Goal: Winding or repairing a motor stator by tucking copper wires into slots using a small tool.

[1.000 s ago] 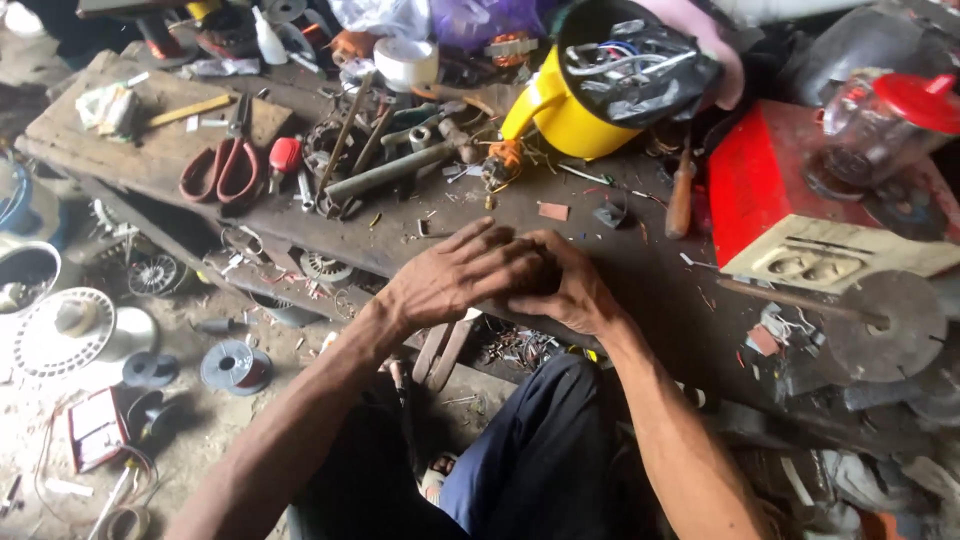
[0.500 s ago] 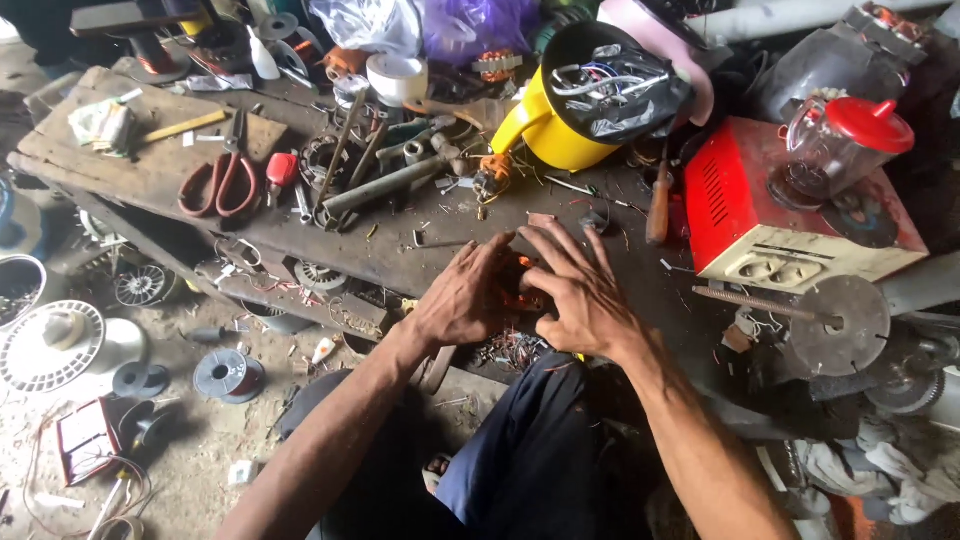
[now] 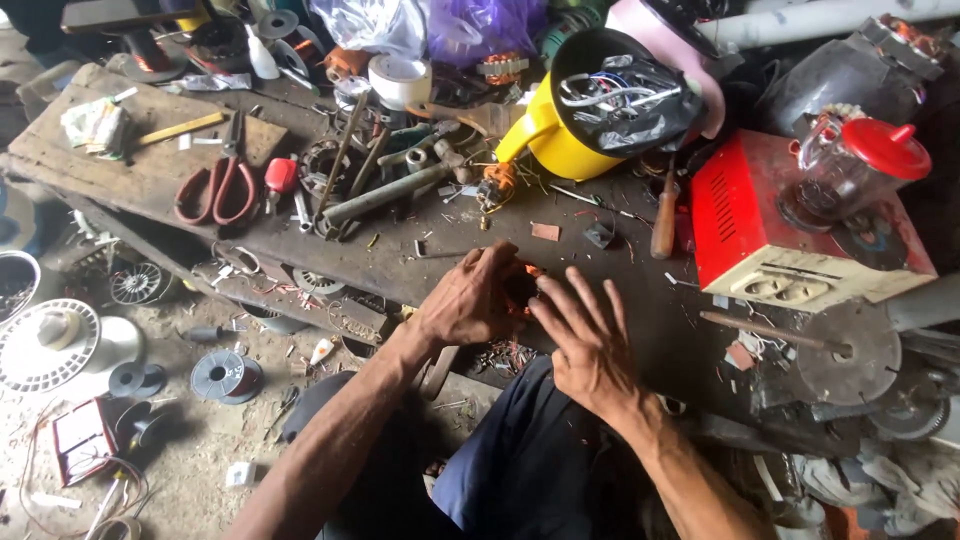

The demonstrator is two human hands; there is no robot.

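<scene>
My left hand curls around a small dark part with orange copper winding at the front edge of a cluttered wooden workbench. Most of that part is hidden by the fingers. My right hand lies just right of it, fingers spread and pointing up toward the part, fingertips touching or almost touching it. Both forearms reach up from the bottom of the view over my dark blue trousers.
On the bench lie red-handled scissors, metal rods and tools, a yellow jug with wires, a tape roll and a red box bearing a red-lidded jar. Wire spools and a white fan guard lie on the dirt floor.
The hands were clasped together over the part; now the right hand has spread open and drawn slightly back while the left keeps hold. The camera view has shifted downward.
</scene>
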